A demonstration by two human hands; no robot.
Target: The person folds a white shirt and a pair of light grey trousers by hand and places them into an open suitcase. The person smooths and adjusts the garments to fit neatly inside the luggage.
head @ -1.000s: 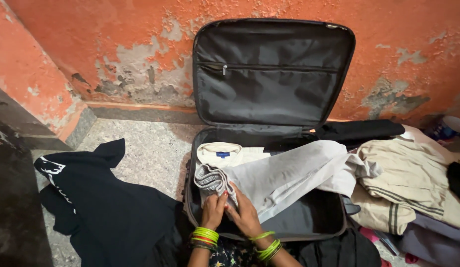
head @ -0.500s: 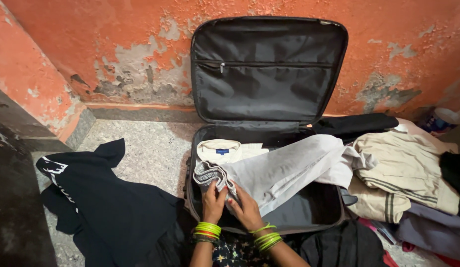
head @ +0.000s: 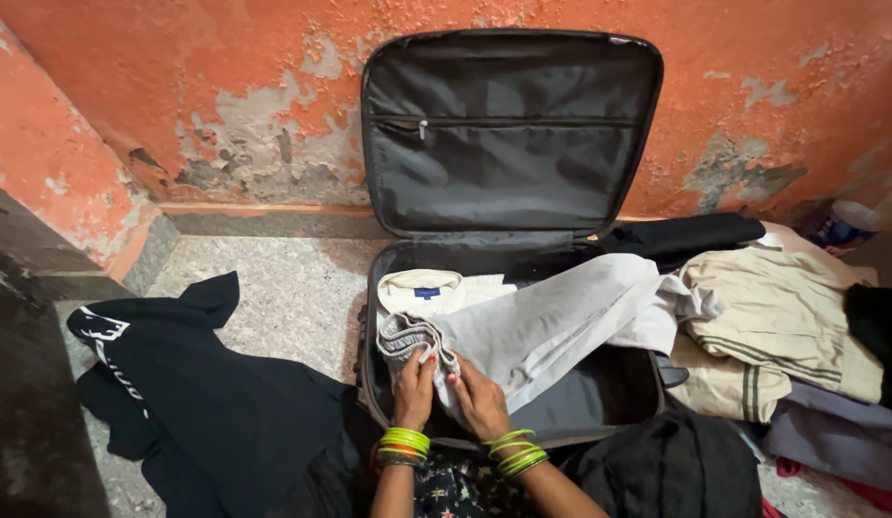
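An open black suitcase [head: 369,384] lies on the floor with its lid [head: 508,129] leaning on the orange wall. Grey trousers [head: 551,321] stretch across it, from the left front corner out over the right rim. My left hand [head: 414,388] and my right hand [head: 480,398] press side by side on the trousers' waistband end, fingers curled into the cloth. Green bangles sit on both wrists. A folded cream shirt [head: 429,290] lies in the suitcase's back left corner.
A black garment [head: 206,403] with white print is spread on the floor to the left. Right of the suitcase lies a heap of clothes: a beige striped piece [head: 782,321], black items [head: 681,235], a grey-purple piece [head: 830,436]. A plastic bottle [head: 849,221] stands by the wall.
Both hands have stayed on the trousers' waistband and shifted slightly. The view has drifted a little to the right and down.
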